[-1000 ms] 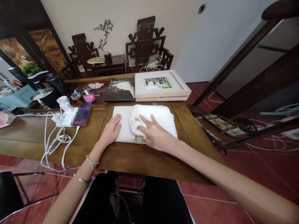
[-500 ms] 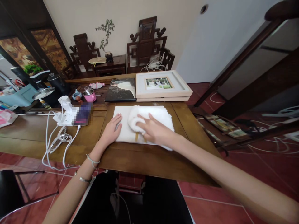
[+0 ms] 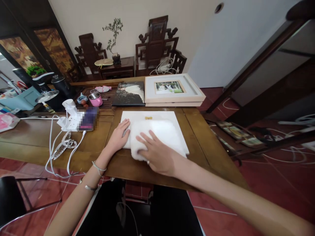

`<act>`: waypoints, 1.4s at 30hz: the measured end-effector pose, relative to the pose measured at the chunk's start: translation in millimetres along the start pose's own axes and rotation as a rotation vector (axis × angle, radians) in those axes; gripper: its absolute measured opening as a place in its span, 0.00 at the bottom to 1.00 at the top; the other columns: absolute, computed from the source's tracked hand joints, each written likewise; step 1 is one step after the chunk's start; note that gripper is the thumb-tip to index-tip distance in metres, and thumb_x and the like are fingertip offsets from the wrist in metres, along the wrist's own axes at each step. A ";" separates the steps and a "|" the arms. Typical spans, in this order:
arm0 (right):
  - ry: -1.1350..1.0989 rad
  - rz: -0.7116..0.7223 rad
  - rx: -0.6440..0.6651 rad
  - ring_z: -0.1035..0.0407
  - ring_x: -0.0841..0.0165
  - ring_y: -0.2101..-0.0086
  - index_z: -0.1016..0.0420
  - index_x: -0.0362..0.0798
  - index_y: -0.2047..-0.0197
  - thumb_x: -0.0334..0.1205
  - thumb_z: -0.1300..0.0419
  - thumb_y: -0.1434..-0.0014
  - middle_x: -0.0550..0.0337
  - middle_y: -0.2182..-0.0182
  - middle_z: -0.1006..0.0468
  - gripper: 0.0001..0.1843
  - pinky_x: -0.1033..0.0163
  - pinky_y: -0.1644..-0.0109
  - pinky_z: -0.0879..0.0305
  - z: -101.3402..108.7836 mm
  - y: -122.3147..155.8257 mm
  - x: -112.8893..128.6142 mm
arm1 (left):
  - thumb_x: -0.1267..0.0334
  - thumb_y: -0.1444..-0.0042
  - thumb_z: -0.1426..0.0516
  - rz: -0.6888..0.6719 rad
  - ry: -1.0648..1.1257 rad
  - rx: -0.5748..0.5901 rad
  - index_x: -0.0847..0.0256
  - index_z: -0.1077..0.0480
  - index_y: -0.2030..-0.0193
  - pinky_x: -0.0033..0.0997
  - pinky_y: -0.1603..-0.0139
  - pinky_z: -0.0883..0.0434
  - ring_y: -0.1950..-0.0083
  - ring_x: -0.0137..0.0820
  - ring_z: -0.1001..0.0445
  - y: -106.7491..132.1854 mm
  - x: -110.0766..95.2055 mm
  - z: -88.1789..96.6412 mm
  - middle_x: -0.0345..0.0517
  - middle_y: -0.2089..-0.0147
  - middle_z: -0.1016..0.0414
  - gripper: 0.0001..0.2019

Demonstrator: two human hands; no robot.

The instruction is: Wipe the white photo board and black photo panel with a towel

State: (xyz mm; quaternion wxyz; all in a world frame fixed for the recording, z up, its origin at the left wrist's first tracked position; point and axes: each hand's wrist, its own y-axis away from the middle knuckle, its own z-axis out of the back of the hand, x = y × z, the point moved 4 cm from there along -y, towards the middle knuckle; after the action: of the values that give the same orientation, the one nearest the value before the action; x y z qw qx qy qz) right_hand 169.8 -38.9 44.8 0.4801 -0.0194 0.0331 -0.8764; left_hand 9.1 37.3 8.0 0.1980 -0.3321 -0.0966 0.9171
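Observation:
A white rectangular panel (image 3: 162, 114) lies flat on the wooden table, with a small gold-coloured piece (image 3: 148, 118) near its far edge. My left hand (image 3: 120, 136) rests flat on the panel's left edge, fingers stretched out and holding nothing. A fluffy white towel (image 3: 162, 128) covers the panel's middle and hangs over its near edge. My right hand (image 3: 157, 152) grips the towel from above, fingers spread across it and thumb side by the near fold. The panel's near part is hidden under towel and hand.
Behind the panel lie a dark photo panel (image 3: 128, 94) and stacked pale frames (image 3: 174, 91). Left are a power strip (image 3: 73, 121) with white cables, a clear hair claw (image 3: 62, 147), a pink cup (image 3: 95, 99) and a blue organiser (image 3: 24, 100). The wooden table's (image 3: 204, 141) right edge borders the floor.
My right hand has drawn the towel toward me, from the panel's middle over its near edge. The gold-coloured piece at the far edge now shows. My left hand stays in place.

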 end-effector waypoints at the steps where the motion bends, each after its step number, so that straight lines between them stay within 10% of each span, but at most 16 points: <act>1: -0.030 0.025 0.020 0.46 0.44 0.39 0.26 0.46 0.52 0.31 0.42 0.51 0.40 0.39 0.36 0.20 0.33 0.37 0.56 2.4 6.8 7.9 | 0.65 0.40 0.52 -0.001 -0.003 0.002 0.63 0.34 0.40 0.48 0.30 0.46 0.31 0.39 0.42 -0.2 0.0 0.0 0.52 0.34 0.36 0.22; 5: -0.116 0.069 0.069 0.45 0.45 0.39 0.27 0.44 0.54 0.30 0.43 0.51 0.38 0.40 0.35 0.19 0.32 0.37 0.55 9.1 15.0 13.8 | 0.66 0.40 0.52 0.005 0.003 0.012 0.66 0.33 0.40 0.48 0.30 0.47 0.31 0.41 0.42 -0.7 -0.3 0.0 0.56 0.35 0.37 0.22; 15: 0.000 -0.214 -0.005 0.47 0.46 0.38 0.31 0.38 0.45 0.27 0.50 0.45 0.34 0.39 0.37 0.24 0.34 0.38 0.55 4.1 -60.1 -71.6 | 0.65 0.38 0.53 0.009 0.029 0.018 0.61 0.33 0.40 0.47 0.30 0.48 0.30 0.39 0.44 -0.6 -2.4 1.4 0.50 0.35 0.36 0.21; 28: -0.119 0.089 0.089 0.47 0.44 0.38 0.25 0.46 0.54 0.32 0.42 0.49 0.39 0.38 0.38 0.17 0.32 0.36 0.60 10.8 8.4 19.4 | 0.69 0.39 0.54 -0.001 0.023 0.000 0.63 0.32 0.41 0.48 0.31 0.46 0.32 0.38 0.41 -1.1 1.9 -0.4 0.52 0.35 0.36 0.21; 35: -0.134 -0.088 0.043 0.48 0.56 0.36 0.28 0.43 0.53 0.25 0.48 0.51 0.40 0.42 0.32 0.21 0.42 0.33 0.58 13.3 -8.5 -31.9 | 0.69 0.39 0.54 0.001 0.007 0.000 0.66 0.33 0.40 0.46 0.30 0.47 0.31 0.38 0.42 -0.6 3.0 -2.2 0.53 0.35 0.36 0.22; 42: -0.002 -0.260 -0.036 0.46 0.46 0.38 0.30 0.39 0.45 0.29 0.50 0.43 0.36 0.41 0.34 0.22 0.35 0.37 0.57 5.4 -66.0 -54.4 | 0.60 0.36 0.55 0.068 0.191 -0.127 0.70 0.35 0.39 0.42 0.30 0.48 0.31 0.38 0.42 -0.9 0.3 6.8 0.57 0.34 0.38 0.23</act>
State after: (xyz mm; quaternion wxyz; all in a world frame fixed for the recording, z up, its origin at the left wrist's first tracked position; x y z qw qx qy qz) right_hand 144.0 42.2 55.0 0.3619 -0.0329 0.0455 -0.9305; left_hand 4.7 37.9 13.3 0.1535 -0.4330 -0.1239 0.8796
